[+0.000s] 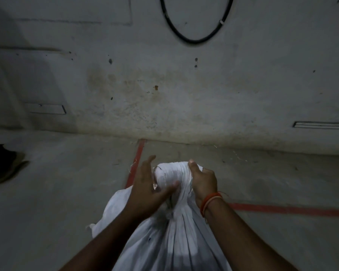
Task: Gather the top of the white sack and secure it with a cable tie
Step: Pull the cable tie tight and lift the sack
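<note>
A white woven sack (176, 237) stands on the concrete floor right below me, its top bunched into a twisted neck (172, 175). My right hand (203, 181) is closed around the right side of that neck, thumb on top; an orange thread band circles its wrist. My left hand (148, 187) lies against the left side of the neck with fingers spread and the thumb pressed across the gathered cloth. No cable tie shows in this view.
A stained concrete wall (164, 85) rises just beyond the sack, with a black cable loop (196, 39) hanging on it. Red lines (136, 163) mark the floor. At far left a person's foot in a sandal (7, 171) stands on the floor.
</note>
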Available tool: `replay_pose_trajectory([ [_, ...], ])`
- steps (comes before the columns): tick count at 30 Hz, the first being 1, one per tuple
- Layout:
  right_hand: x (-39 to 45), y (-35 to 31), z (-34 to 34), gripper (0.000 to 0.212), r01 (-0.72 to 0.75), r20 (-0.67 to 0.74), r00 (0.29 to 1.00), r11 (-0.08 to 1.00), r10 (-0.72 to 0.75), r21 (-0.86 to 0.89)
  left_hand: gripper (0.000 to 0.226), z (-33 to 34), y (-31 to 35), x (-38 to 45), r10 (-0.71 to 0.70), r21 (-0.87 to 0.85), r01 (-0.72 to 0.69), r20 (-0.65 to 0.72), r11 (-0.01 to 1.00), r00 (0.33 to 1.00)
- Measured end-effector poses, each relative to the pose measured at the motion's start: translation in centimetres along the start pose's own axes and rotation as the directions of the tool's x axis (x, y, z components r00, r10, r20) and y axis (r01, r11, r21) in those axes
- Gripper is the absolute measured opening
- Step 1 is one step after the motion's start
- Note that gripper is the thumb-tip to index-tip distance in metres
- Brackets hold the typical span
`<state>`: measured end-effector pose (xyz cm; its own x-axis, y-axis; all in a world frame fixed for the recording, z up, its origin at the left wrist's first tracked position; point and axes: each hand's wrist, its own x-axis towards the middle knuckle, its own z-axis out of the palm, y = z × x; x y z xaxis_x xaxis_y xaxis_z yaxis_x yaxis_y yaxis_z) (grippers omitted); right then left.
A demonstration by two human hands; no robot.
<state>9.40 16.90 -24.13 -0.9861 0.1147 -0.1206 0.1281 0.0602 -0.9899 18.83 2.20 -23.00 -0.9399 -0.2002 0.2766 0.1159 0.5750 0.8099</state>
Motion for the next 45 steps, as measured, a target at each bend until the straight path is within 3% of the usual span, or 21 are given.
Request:
replay_pose_trajectory([
  [4, 0.4, -0.2, 0.4, 0.046, -0.057, 0.021, 0.998, 0.998, 0.057, -0.013, 0.096, 1.8, -1.9, -0.9, 0.073, 0.018, -0.073, -0.006, 0.997, 0.997],
  [7, 0.9, -0.1, 0.2, 0.042, -0.099, 0.085, 0.992, 0.995, 0.096, 0.023, 0.061, 2.6, -2.0, 0.4, -0.007, -0.145, -0.001, -0.059, 0.989, 0.998],
  [9, 1.3, 0.0, -0.4, 0.057, -0.131, 0.117, 0.985, 0.991, 0.127, 0.03, 0.039, 3.0, -2.6, 1.1, -0.03, -0.25, 0.016, -0.05, 0.968, 0.998],
  [13, 1.2, 0.0, -1.2, 0.09, -0.155, 0.156, 0.976, 0.988, 0.153, 0.002, 0.024, 3.7, -3.5, 1.6, -0.135, -0.33, 0.11, -0.055, 0.937, 0.989],
  [15, 0.5, 0.2, -1.6, 0.087, -0.114, 0.13, 0.985, 0.993, 0.114, -0.002, 0.025, 4.0, -3.6, 1.7, -0.204, -0.316, 0.174, -0.067, 0.933, 0.977],
  [18, -1.9, 1.4, -2.9, 0.065, 0.082, 0.095, 0.993, 0.995, -0.077, -0.057, 0.04, 4.3, -4.2, 2.5, -0.28, -0.174, 0.256, -0.129, 0.951, 0.951],
  [21, -4.0, 3.1, -3.5, 0.081, 0.233, 0.145, 0.966, 0.963, -0.213, -0.134, 0.048, 4.8, -4.1, 3.3, -0.34, -0.084, 0.331, -0.134, 0.94, 0.931],
  [23, -4.1, 4.5, -2.7, 0.089, 0.236, 0.226, 0.95, 0.97, -0.216, -0.062, 0.049, 5.1, -3.8, 3.9, -0.364, -0.034, 0.364, -0.149, 0.931, 0.919],
  [25, -3.3, 5.6, -2.0, 0.084, 0.175, 0.262, 0.95, 0.985, -0.171, 0.011, 0.052, 5.4, -4.2, 4.4, -0.393, 0.037, 0.404, -0.165, 0.914, 0.905],
  [27, -2.2, 6.3, -1.6, 0.059, 0.099, 0.27, 0.954, 0.988, -0.128, 0.121, 0.049, 5.3, -4.8, 4.7, -0.498, -0.053, 0.496, -0.114, 0.867, 0.859],
  [30, -1.4, 6.2, -1.1, 0.018, 0.008, 0.254, 0.964, 0.965, -0.077, 0.263, 0.046, 4.3, -5.5, 4.8, -0.611, -0.263, 0.61, 0.089, 0.747, 0.787],
  [35, 0.3, 7.8, -0.5, 0.022, -0.201, 0.177, 0.972, 0.942, 0.157, 0.269, 0.051, 3.3, -7.2, 4.6, -0.669, -0.391, 0.766, 0.379, 0.51, 0.639],
  [38, 1.1, 9.7, -0.5, 0.031, -0.311, 0.145, 0.944, 0.946, 0.296, 0.089, 0.04, 3.2, -8.1, 4.0, -0.738, -0.349, 0.844, 0.419, 0.408, 0.53],
  [40, 1.4, 10.8, -0.4, 0.038, -0.275, 0.148, 0.947, 0.957, 0.286, -0.092, 0.042, 3.5, -8.7, 3.6, -0.795, -0.288, 0.89, 0.409, 0.353, 0.448],
  [41, 1.4, 11.2, -0.3, 0.043, -0.236, 0.152, 0.952, 0.954, 0.265, -0.183, 0.044, 3.6, -8.7, 3.3, -0.812, -0.167, 0.886, 0.357, 0.432, 0.463],
  [42, 1.4, 11.5, -0.3, 0.047, -0.187, 0.155, 0.96, 0.949, 0.231, -0.256, 0.046, 3.7, -9.1, 3.1, -0.804, 0.005, 0.835, 0.272, 0.55, 0.528],
  [43, 1.3, 11.5, -0.3, 0.046, -0.139, 0.158, 0.968, 0.939, 0.196, -0.316, 0.048, 3.8, -9.3, 2.9, -0.749, 0.202, 0.721, 0.18, 0.663, 0.638],
  [45, 1.1, 11.7, -0.5, 0.042, -0.038, 0.159, 0.981, 0.919, 0.108, -0.391, 0.039, 3.3, -9.6, 2.6, -0.519, 0.515, 0.424, 0.049, 0.745, 0.853],
])
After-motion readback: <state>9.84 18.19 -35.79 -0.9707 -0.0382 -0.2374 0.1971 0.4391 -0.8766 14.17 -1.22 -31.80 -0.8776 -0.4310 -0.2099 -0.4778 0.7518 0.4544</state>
